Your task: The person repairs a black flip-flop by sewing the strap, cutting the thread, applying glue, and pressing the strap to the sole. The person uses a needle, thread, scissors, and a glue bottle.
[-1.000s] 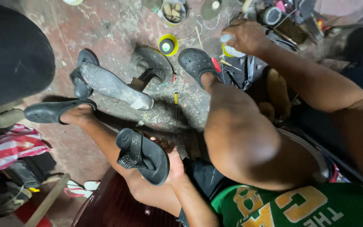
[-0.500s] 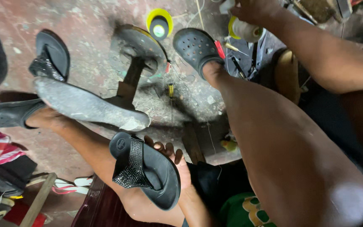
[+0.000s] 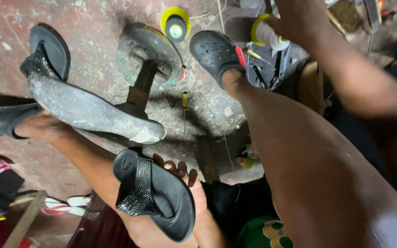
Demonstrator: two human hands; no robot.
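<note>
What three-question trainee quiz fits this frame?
1. True or false: the left hand holds a black sandal.
2. The right hand is at: A) the yellow-rimmed can; B) the screwdriver; C) the iron last.
3. What footwear is on the right foot?

Key: 1 true. 2 A. 3 a black clog.

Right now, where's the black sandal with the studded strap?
In the head view, lower centre: the black sandal lies in the left hand, sole against the palm, just below the grey shoe last on its iron stand.
</note>
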